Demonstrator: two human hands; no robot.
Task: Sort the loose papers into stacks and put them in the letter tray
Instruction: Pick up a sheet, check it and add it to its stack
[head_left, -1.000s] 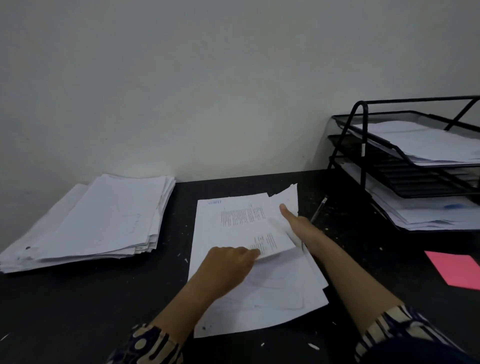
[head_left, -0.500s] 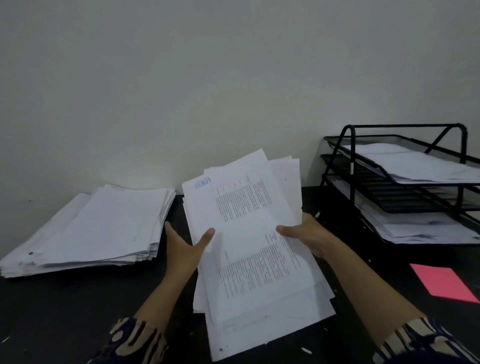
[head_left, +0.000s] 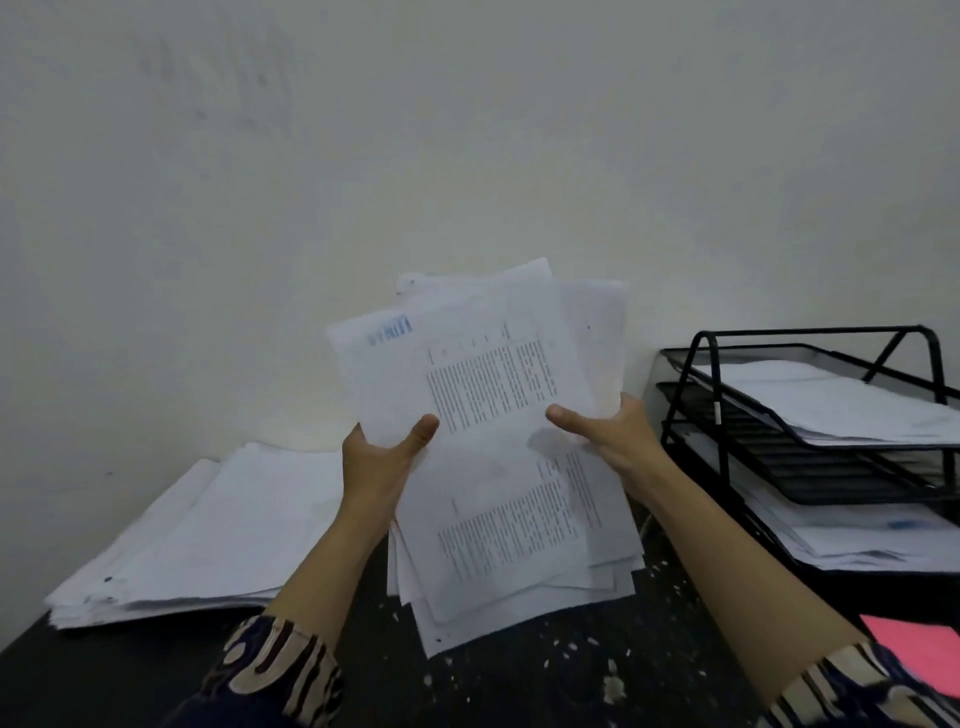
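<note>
**Loose sheets lifted clear of the desk, letter tray waiting alongside**

A plain pale wall (head_left: 467, 156) backs a black, paint-flecked desk (head_left: 519, 686), where I hold a fanned bundle of loose papers (head_left: 498, 467) up off the surface, to the left of the black wire letter tray (head_left: 810, 467). My left hand (head_left: 382, 457) grasps the bundle's left edge, thumb pressed on the printed top sheet, fingers hidden behind. My right hand (head_left: 610, 441) grasps the right edge the same way, thumb across the front. The sheets are uneven, corners splaying at the top and lower edges hanging just above the desk. The tray stands against the wall, its top and bottom tiers holding white sheets; what the middle tier holds cannot be told. Far to the tray's left, beyond my left forearm, a thick stack of white paper (head_left: 208, 530) lies flat on the desk. In front of the tray, a pink sheet (head_left: 919, 654) lies at the desk's edge beside my patterned right sleeve (head_left: 852, 691).
</note>
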